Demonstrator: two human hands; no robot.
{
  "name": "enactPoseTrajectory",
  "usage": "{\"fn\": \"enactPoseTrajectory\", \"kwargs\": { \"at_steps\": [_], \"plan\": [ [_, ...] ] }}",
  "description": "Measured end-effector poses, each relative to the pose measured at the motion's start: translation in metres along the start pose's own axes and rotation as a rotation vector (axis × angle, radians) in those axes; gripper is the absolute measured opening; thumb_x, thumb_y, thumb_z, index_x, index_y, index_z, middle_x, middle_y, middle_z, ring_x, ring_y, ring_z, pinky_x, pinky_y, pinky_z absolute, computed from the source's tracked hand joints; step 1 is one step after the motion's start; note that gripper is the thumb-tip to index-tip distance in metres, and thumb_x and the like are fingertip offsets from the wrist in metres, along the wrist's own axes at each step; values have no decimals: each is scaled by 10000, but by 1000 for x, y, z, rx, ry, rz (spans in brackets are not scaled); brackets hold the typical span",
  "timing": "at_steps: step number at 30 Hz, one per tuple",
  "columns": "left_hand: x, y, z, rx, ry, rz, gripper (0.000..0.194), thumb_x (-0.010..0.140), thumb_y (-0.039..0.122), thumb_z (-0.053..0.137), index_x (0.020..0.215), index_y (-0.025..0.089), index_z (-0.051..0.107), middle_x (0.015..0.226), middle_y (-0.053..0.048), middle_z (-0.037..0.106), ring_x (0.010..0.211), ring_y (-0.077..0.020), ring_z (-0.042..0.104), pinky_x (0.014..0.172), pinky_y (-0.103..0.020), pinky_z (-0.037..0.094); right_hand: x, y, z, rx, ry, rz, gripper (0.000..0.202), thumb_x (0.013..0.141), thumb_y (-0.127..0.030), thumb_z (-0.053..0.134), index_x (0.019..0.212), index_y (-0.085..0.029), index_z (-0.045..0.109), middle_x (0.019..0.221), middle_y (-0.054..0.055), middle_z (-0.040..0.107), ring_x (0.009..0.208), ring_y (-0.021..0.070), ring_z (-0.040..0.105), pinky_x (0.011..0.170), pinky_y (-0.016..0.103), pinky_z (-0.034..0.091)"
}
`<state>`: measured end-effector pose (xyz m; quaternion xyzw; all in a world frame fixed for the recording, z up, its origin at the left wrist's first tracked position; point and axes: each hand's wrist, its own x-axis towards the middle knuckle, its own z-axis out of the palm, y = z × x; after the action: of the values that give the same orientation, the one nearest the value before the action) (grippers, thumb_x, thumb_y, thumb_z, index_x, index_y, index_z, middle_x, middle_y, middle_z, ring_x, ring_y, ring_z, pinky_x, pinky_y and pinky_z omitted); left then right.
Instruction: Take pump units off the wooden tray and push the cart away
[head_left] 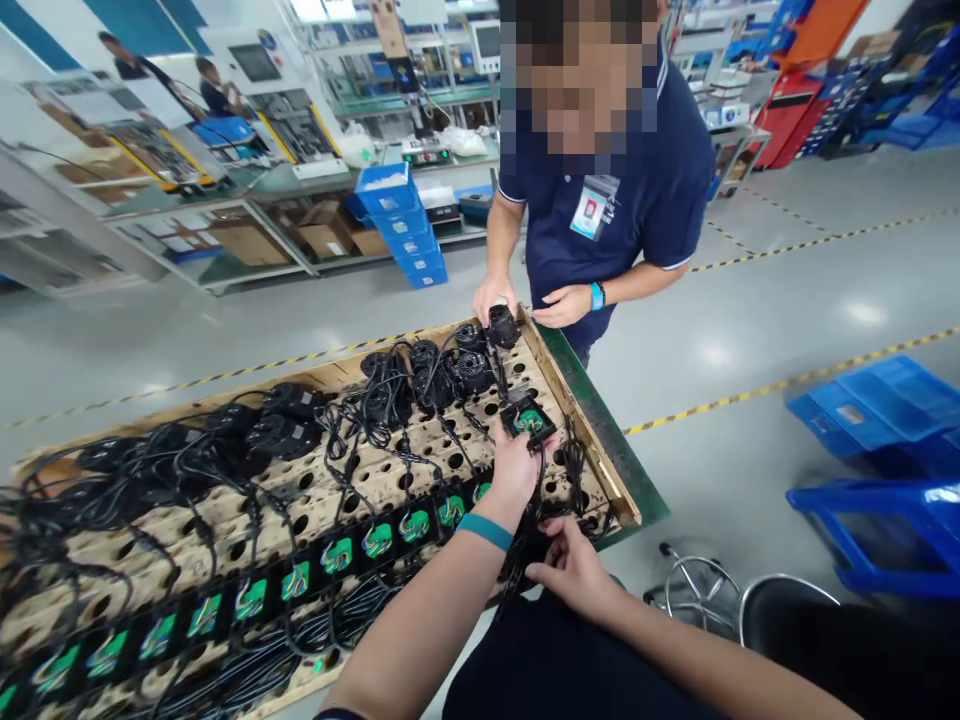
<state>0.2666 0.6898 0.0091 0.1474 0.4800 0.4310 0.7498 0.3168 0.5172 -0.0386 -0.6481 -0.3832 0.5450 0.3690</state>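
Note:
My left hand (513, 466) reaches over a perforated wooden board (600, 470) and holds a small black housing with a green inside (529, 421), lifted just above the holes. My right hand (574, 570) sits at the board's near edge, fingers pinching the black cable (537, 500) that hangs from that housing. A row of similar black housings with green insides (375, 540) lines the near side of the board. Tangled black cables (225, 450) and round black parts (472, 372) cover the far side.
A person in a dark polo stands across the board, one hand on a round black part (501, 325), the other hand (564, 305) open beside it. Blue crates (885, 410) lie on the floor at right, a metal stool frame (697, 590) below, workbenches (247, 200) behind.

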Motion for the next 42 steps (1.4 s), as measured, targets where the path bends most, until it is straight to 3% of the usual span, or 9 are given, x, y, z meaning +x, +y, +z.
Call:
{"fn": "enactPoseTrajectory", "kwargs": {
  "at_steps": [3, 7, 11, 14, 19, 25, 36, 39, 42],
  "plan": [
    [-4, 7, 0, -82, 14, -27, 954, 820, 81, 556, 1571, 354, 36, 860, 0, 701, 736, -181, 729, 804, -408, 616, 16, -5, 8, 99, -46, 97, 585, 640, -464, 772, 1062, -239, 436, 984, 6, 585, 536, 91, 441, 490, 276, 399],
    [-5, 15, -9, -124, 16, -1, 1001, 837, 106, 576, 1570, 330, -67, 897, -12, 713, 790, -200, 745, 835, -416, 609, 30, -28, 4, 9, -239, -81, 227, 787, -411, 621, 840, -219, 511, 779, -12, 571, 658, 145, 525, 611, 300, 462],
    [5, 30, -41, 13, 17, -3, 912, 869, 129, 573, 1548, 307, -10, 934, -41, 726, 810, -184, 743, 770, -332, 592, 26, -72, -36, -403, -273, -305, 106, 799, -230, 590, 723, -211, 520, 710, -15, 564, 694, 151, 534, 674, 290, 446],
    [10, 34, -72, 140, 20, -35, 822, 818, 144, 644, 1492, 286, 195, 926, -34, 719, 761, -162, 718, 699, -278, 562, 26, -105, -70, -811, -354, -511, 108, 821, -166, 567, 901, -200, 632, 866, 28, 632, 770, 169, 584, 708, 292, 450],
    [3, 5, -97, 335, -22, -35, 662, 682, 109, 723, 1281, 222, 467, 858, -23, 714, 701, -171, 670, 651, -284, 536, 34, -120, -88, -1450, -537, -744, 172, 862, -122, 553, 977, -168, 673, 919, 84, 657, 745, 210, 564, 646, 359, 407],
    [14, -50, -83, 594, 0, 190, 461, 698, 61, 690, 1109, 196, 532, 943, -47, 674, 943, -217, 650, 964, -408, 502, 41, -103, -89, -1587, -576, -1011, 174, 930, -173, 531, 866, -158, 692, 1059, 141, 658, 912, 256, 516, 764, 401, 406],
    [21, -91, -73, 931, -237, 486, 637, 747, 104, 573, 1379, 70, 500, 1569, -254, 373, 1528, -364, 246, 1263, -536, 209, 79, -73, -111, -1567, -765, -1017, 191, 956, -210, 541, 860, -162, 699, 1166, 109, 674, 980, 242, 532, 843, 392, 404],
    [17, -92, -78, 1278, -276, 558, 619, 891, 274, 527, 1462, 54, 436, 1634, -252, 264, 1561, -393, 87, 1265, -605, 91, 85, -67, -116, -1643, -776, -839, 169, 902, -180, 597, 810, -136, 731, 1034, 136, 691, 975, 265, 554, 848, 398, 401],
    [14, -86, -85, 1772, -337, 660, 890, 929, 643, 443, 1565, 51, 247, 1666, -266, 141, 1555, -429, 45, 1231, -671, 85, 83, -63, -120, -1630, -780, -651, 156, 886, -158, 597, 818, -131, 735, 924, 126, 685, 955, 269, 574, 819, 385, 402]
  ]
}}
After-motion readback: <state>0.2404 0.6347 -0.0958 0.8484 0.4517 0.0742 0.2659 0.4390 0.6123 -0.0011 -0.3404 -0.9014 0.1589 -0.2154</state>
